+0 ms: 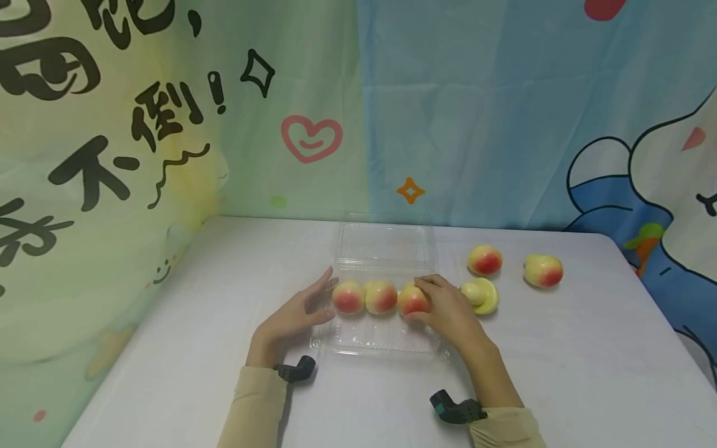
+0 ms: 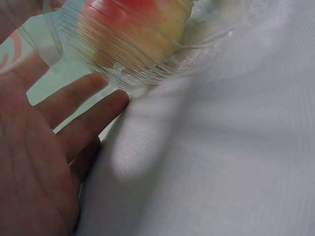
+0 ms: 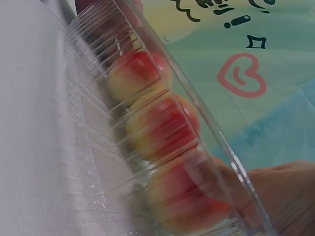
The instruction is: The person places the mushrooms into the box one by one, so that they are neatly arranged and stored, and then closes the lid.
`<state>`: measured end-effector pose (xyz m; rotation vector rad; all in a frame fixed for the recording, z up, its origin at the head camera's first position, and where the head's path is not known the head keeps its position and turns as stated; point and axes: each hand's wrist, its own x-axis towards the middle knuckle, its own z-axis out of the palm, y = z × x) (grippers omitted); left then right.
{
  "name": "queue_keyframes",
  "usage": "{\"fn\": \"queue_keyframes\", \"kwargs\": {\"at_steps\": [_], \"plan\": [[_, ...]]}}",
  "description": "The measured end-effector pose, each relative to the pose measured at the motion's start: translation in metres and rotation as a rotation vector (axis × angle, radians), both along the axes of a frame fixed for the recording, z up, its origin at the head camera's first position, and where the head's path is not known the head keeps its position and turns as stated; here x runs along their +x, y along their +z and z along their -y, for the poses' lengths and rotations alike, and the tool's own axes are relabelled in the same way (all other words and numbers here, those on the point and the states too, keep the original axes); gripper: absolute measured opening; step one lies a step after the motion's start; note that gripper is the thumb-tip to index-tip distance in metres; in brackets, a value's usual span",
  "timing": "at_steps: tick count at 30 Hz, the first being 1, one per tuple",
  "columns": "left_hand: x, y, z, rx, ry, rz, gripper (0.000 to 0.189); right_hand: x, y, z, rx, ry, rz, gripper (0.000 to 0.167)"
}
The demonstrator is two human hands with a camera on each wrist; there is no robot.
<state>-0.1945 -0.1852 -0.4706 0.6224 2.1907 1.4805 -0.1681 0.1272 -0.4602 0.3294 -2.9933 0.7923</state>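
A clear plastic clamshell box (image 1: 381, 342) lies open on the table with three red-and-yellow peaches in a row inside it. My right hand (image 1: 452, 309) grips the rightmost peach (image 1: 413, 300) within the box; its thumb (image 3: 199, 169) lies on that peach in the right wrist view. The middle peach (image 1: 381, 297) sits against it, and the left peach (image 1: 348, 297) is beside that one. At the box's left side is my left hand (image 1: 294, 317), fingers spread and fairly straight. In the left wrist view its fingertips (image 2: 118, 100) are right at the ribbed box wall.
Behind the base the transparent lid (image 1: 385, 244) is folded back toward the curtain. Two more peaches, one nearer (image 1: 485, 260) and one farther right (image 1: 543, 271), lie on the white table (image 1: 588, 361). Close to my right hand is a pale yellow rounded piece with a curved yellow piece (image 1: 491, 298).
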Motion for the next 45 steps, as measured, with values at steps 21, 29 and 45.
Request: {"fn": "queue_keyframes", "kwargs": {"at_steps": [21, 29, 45], "plan": [[0.001, 0.004, -0.002, -0.065, 0.021, -0.034, 0.084, 0.004, 0.01, 0.0, -0.066, 0.094, -0.039, 0.07], [-0.001, -0.002, -0.001, -0.014, 0.02, 0.0, 0.085, 0.008, 0.022, -0.011, -0.103, 0.022, -0.058, 0.07], [0.001, 0.001, -0.002, -0.033, 0.026, -0.007, 0.085, 0.006, 0.003, -0.049, -0.343, -0.571, -0.392, 0.095]]}}
